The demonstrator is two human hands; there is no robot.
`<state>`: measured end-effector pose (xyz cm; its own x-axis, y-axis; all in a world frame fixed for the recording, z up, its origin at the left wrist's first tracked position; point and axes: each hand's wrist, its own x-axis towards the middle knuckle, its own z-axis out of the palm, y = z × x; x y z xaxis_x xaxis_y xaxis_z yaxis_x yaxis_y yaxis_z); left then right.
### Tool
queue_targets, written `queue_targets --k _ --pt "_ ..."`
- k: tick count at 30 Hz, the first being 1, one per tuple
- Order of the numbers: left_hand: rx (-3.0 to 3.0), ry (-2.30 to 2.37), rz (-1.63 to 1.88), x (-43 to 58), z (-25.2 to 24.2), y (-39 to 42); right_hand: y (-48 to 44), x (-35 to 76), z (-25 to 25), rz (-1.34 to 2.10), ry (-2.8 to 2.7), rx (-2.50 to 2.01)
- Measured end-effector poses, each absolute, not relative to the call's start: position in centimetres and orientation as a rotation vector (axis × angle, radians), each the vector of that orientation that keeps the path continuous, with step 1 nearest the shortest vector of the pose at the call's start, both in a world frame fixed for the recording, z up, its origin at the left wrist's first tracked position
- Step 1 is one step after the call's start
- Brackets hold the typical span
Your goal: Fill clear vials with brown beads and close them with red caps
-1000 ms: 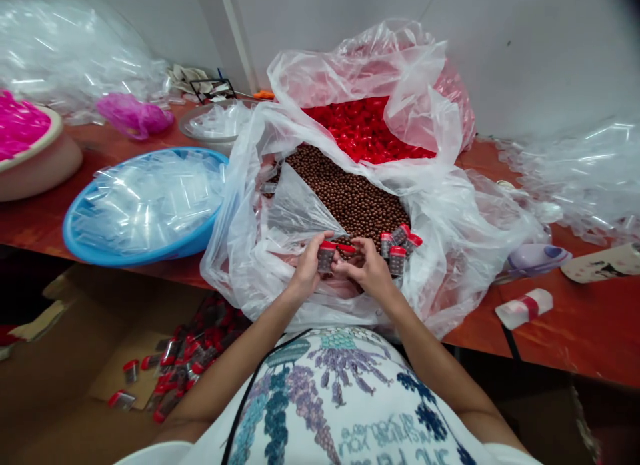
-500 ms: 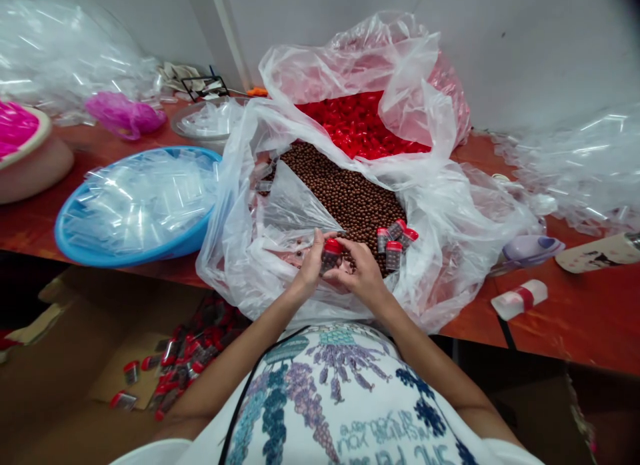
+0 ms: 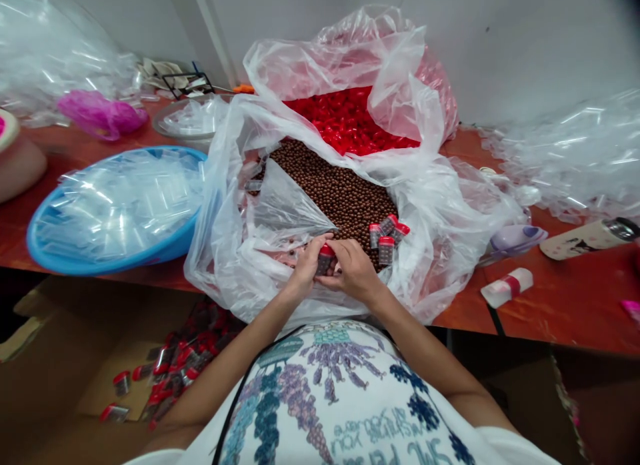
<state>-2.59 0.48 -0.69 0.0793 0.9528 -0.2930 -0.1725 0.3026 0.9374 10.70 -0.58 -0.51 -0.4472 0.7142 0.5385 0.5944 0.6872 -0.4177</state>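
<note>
Between my two hands is a small clear jar [image 3: 324, 265] with a red lid, filled with dark balls. My left hand [image 3: 306, 265] grips its left side, fingers near the lid. My right hand [image 3: 356, 270] closes on it from the right, its fingers over the lid's edge. Both are above the near side of a clear plastic bag [image 3: 430, 205] that holds many small brown balls [image 3: 335, 185]. Several filled red-lidded jars [image 3: 386, 249] lie on the balls, right of my hands. A clear plastic cone [image 3: 285, 198] rests on the balls to the left.
Behind stands a bag of red lids [image 3: 350, 121]. To the left, a blue basin [image 3: 37, 241] holds clear plastic containers. Below it, a cardboard box [image 3: 60, 358] contains many filled jars. On the right lie a white roll with a red band [image 3: 506, 288] and a patterned bottle [image 3: 583, 239].
The view has shifted slightly, so the scene sits further left. My right fingers have moved over the jar's lid, and more of the jar's body shows.
</note>
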Motion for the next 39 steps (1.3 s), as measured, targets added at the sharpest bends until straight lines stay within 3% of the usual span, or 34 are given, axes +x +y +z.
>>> queue_targets --k 7,12,16,21,31,39 --pt "0.850 1.082 0.902 -1.8 0.2 1.3 -0.5 13.8 -0.4 0.375 -2.212 -1.106" --pt "0.916 1.143 0.627 1.3 1.3 3.9 2.3 20.1 0.0 0.092 -1.840 -1.687" --pt "1.443 1.228 0.575 4.9 0.6 6.3 3.9 22.8 0.0 0.075 -1.788 -1.970" --pt "1.960 1.228 0.439 7.5 -0.5 7.5 3.9 23.3 -0.5 0.399 -1.768 -1.835" --pt "1.789 1.121 0.696 8.2 -0.5 6.8 3.4 24.2 -0.5 0.885 -1.531 -1.639" --pt "1.633 0.925 0.807 6.8 -0.3 6.4 2.0 21.8 0.1 0.539 -1.689 -1.535"
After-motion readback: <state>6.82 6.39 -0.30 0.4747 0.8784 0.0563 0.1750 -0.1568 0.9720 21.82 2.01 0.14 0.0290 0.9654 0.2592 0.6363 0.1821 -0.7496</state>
